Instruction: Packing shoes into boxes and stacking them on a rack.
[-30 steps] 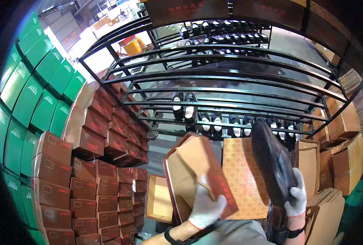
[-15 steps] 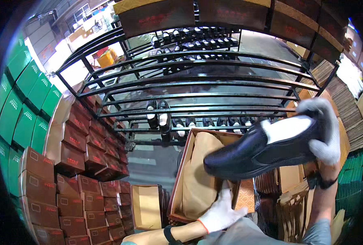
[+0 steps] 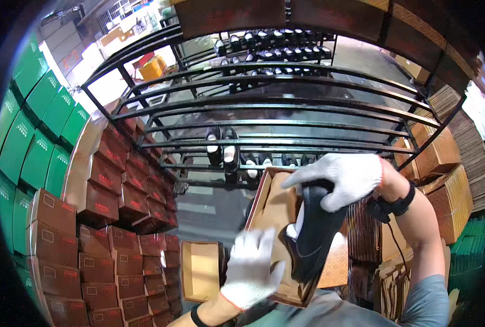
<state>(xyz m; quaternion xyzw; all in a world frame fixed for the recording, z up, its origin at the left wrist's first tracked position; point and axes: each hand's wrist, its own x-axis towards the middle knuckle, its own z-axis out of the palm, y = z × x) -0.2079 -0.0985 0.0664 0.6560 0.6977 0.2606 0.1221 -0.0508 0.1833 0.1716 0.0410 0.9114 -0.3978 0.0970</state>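
An open shoebox (image 3: pixel 257 203) with a dark red edge lies tilted in front of me, lined with brown paper (image 3: pixel 268 215). My right hand (image 3: pixel 347 177), in a white glove, is wrapped round the heel end of a black shoe (image 3: pixel 314 240). The shoe is toe-down inside the right half of the box, and something white shows at its opening. My left hand (image 3: pixel 250 270), also gloved, rests over the box's near left side. Its fingers are spread against the paper and hold nothing. Part of the shoe is hidden behind my right hand.
Ahead stands a black metal rack (image 3: pixel 275 101) with several black shoes (image 3: pixel 229 147) on its lower rails. Brown shoeboxes (image 3: pixel 101 193) and green boxes (image 3: pixel 38 155) are stacked at left. An empty box (image 3: pixel 201 271) sits left of my left hand. Cardboard bundles (image 3: pixel 449 201) stand at right.
My right hand has brought the shoe down and left, turning it from level to toe-down in the box. My left hand has shifted left and up onto the box's side.
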